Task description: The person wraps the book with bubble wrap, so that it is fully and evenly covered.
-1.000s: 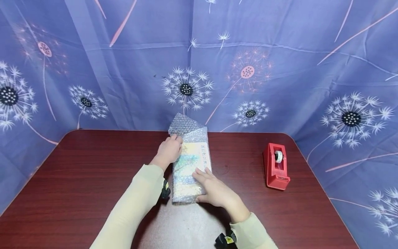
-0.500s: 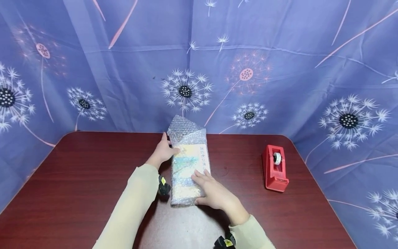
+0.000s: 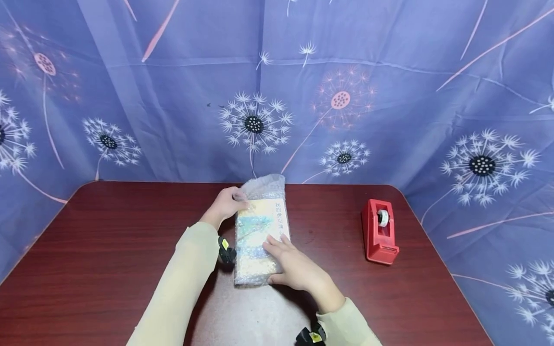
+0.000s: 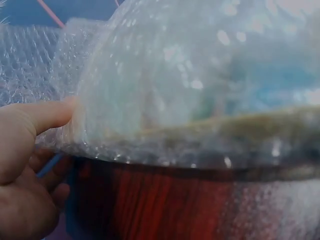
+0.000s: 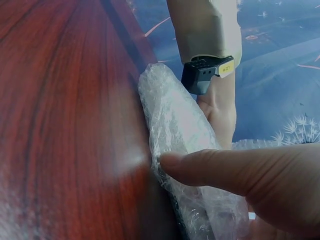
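Observation:
A book (image 3: 257, 235) with a pale, blue-green cover and characters down its right side lies in bubble wrap (image 3: 266, 185), whose loose end sticks out past the book's far edge. At the far left corner, my left hand (image 3: 224, 204) pinches the wrap. The left wrist view shows that hand's thumb (image 4: 55, 114) on top of the wrap, with its other fingers curled below. My right hand (image 3: 298, 266) rests with spread fingers on the near right part of the wrapped book. In the right wrist view, its thumb (image 5: 200, 167) presses along the wrap's edge.
A red tape dispenser (image 3: 381, 232) with a roll of tape (image 3: 383, 217) stands on the right of the dark red wooden table (image 3: 108, 250). A blue curtain (image 3: 182, 105) with dandelion prints hangs right behind the table's far edge.
My left hand has shifted along the wrap's left edge and now pinches its far left corner. The loose end's raised left point has come down. My right hand stays on the book.

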The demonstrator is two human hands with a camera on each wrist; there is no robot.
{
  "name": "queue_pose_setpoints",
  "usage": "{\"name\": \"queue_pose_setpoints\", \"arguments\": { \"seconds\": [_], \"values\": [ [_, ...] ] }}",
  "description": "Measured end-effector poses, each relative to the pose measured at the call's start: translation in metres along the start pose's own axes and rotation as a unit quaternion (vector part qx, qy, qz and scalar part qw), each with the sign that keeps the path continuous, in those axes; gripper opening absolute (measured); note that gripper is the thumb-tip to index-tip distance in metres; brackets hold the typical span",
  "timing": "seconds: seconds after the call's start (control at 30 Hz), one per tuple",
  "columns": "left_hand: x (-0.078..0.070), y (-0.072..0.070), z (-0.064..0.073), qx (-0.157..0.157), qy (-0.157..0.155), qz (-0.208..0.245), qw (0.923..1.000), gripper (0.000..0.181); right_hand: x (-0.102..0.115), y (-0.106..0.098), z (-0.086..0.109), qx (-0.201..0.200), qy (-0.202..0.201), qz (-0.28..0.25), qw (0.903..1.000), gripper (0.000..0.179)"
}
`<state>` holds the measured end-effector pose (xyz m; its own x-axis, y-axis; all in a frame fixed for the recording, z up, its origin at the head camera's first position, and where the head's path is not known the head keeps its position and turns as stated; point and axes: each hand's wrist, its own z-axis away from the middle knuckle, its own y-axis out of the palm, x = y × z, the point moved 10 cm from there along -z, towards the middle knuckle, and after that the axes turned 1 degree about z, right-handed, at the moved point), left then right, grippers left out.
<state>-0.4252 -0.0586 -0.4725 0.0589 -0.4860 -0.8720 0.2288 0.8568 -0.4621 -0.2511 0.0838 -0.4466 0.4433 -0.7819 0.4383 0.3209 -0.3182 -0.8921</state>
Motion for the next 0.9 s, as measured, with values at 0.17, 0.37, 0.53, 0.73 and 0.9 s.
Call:
{"name": "queue_pose_setpoints", "arguments": {
  "seconds": [0.17,0.37,0.53,0.73,0.9],
  "values": [
    [-0.010,-0.002,0.001,-0.023,0.045,0.026,0.9984,0.020,0.001,-0.001,-0.001,-0.002,-0.004,0.000,1.0000,0.075],
    [-0.025,0.003,0.009,-0.031,0.117,-0.050,0.9914,0.018,0.002,-0.002,-0.002,-0.001,-0.001,-0.008,1.0000,0.074],
    [-0.030,0.015,0.016,0.020,0.129,-0.132,0.9826,0.055,0.003,-0.003,-0.001,-0.005,-0.002,-0.008,1.0000,0.075],
    [-0.023,0.026,0.018,0.091,0.071,-0.107,0.9876,0.067,0.003,-0.001,0.001,-0.004,0.001,-0.010,0.9999,0.075],
    [-0.022,0.032,0.021,0.123,0.032,-0.032,0.9913,0.070,0.003,0.000,0.001,-0.005,0.001,-0.009,1.0000,0.074]
  ]
}}
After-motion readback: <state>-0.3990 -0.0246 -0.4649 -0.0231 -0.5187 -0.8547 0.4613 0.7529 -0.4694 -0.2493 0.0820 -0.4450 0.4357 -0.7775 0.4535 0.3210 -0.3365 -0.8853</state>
